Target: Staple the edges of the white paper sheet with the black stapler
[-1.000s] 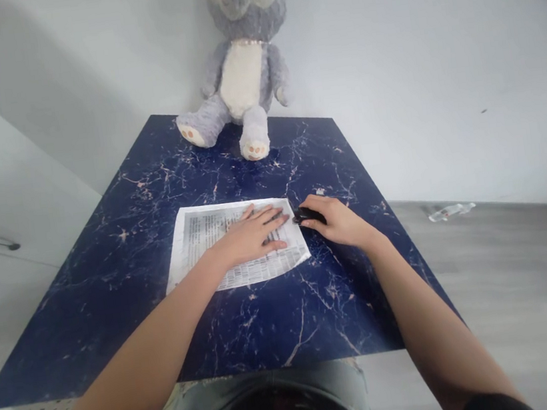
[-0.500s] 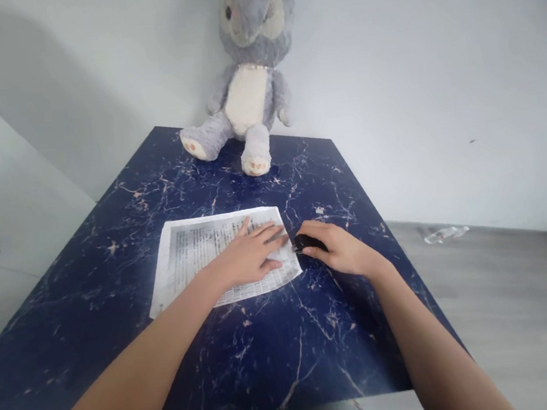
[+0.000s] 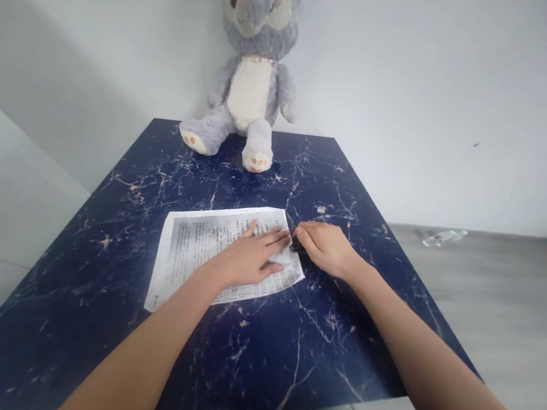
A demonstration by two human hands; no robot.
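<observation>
**Black tool [image 3: 299, 244] at the edge of the printed paper [image 3: 183, 247]**

The paper lies flat on the blue marbled table [image 3: 255, 375], the tool at its right edge. It may be a stapler, but our fingers hide most of it. Our left hand [image 3: 253, 259] rests palm down on the print, fingers spread; our right hand [image 3: 326, 245] is curled over the tool. We judge the step to be pressing at this edge; the next move calls for firm, even pressure without letting the paper slide. Farther back sits a grey plush toy [image 3: 251, 90].
</observation>
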